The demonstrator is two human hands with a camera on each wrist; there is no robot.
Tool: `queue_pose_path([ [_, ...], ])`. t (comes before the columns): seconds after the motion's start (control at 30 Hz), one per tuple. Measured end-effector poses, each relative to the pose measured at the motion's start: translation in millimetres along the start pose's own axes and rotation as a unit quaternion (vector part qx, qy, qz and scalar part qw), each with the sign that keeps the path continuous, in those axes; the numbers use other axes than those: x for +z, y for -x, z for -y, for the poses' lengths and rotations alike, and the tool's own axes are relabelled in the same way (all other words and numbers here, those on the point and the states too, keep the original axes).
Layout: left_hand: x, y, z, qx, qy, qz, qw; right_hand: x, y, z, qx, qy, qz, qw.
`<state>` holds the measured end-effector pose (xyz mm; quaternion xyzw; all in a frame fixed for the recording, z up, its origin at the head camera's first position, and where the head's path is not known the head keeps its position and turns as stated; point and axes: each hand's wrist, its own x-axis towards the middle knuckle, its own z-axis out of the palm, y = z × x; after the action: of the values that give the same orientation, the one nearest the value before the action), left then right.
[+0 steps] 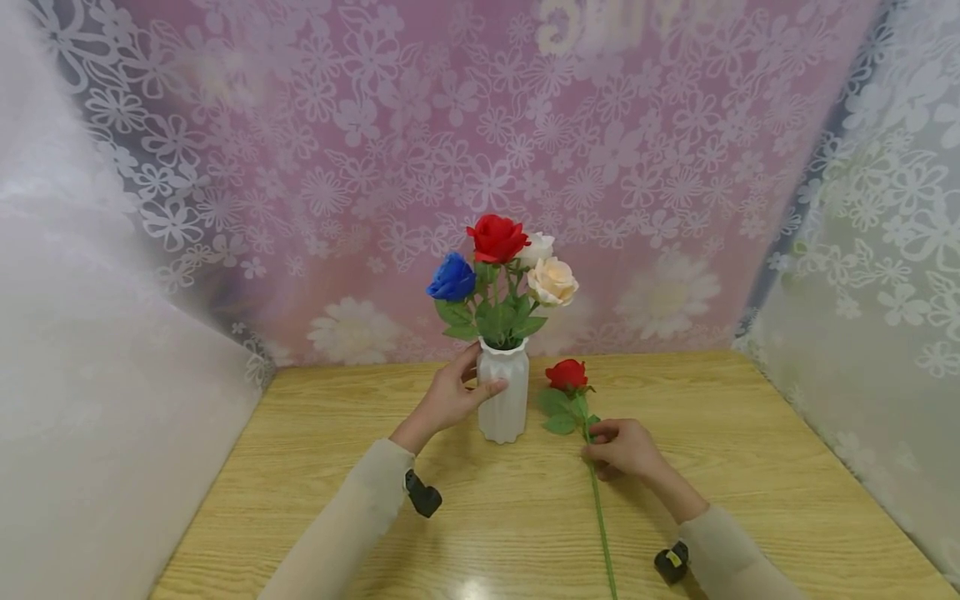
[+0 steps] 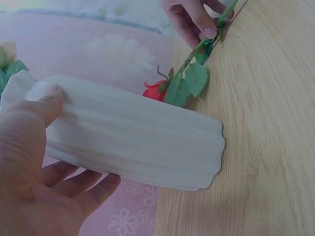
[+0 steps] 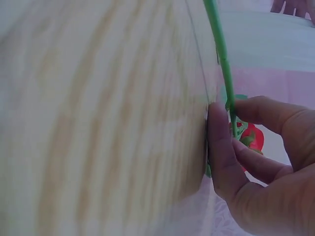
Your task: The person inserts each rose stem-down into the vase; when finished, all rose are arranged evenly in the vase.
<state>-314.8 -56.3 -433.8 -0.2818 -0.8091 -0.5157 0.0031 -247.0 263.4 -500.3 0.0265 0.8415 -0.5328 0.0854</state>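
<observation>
A white fluted vase (image 1: 503, 400) stands upright on the table, holding a red rose (image 1: 497, 238), a blue rose (image 1: 452, 277), a peach rose (image 1: 552, 282) and a white rose (image 1: 537, 249). My left hand (image 1: 454, 394) grips the vase from its left side, thumb across the front and fingers behind, as the left wrist view also shows. To the right of the vase, another red rose (image 1: 567, 375) with green leaves lies along the table, its long stem pointing toward me. My right hand (image 1: 628, 451) pinches that stem (image 3: 222, 59) just below the leaves, close to the tabletop.
The wood-grain table (image 1: 315, 467) ends at a pink flower-patterned backdrop (image 1: 420, 167) behind the vase. Pale sheets hang on both sides, a plain-looking one (image 1: 97, 375) at left and a flowered one (image 1: 885, 275) at right. Each wrist carries a small black camera (image 1: 423, 495).
</observation>
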Motion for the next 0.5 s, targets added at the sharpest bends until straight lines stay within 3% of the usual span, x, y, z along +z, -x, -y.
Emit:
queue_pose_path([
  [0.27, -0.2, -0.7, -0.3, -0.003, -0.001, 0.002, 1.0, -10, 6.2, 2, 0.013, -0.043, 0.013, 0.9989],
  [0.5, 0.0, 0.0, -1.2, -0.005, -0.007, 0.003, 1.0, -21, 10.4, 6, -0.005, -0.056, 0.014, 0.9983],
])
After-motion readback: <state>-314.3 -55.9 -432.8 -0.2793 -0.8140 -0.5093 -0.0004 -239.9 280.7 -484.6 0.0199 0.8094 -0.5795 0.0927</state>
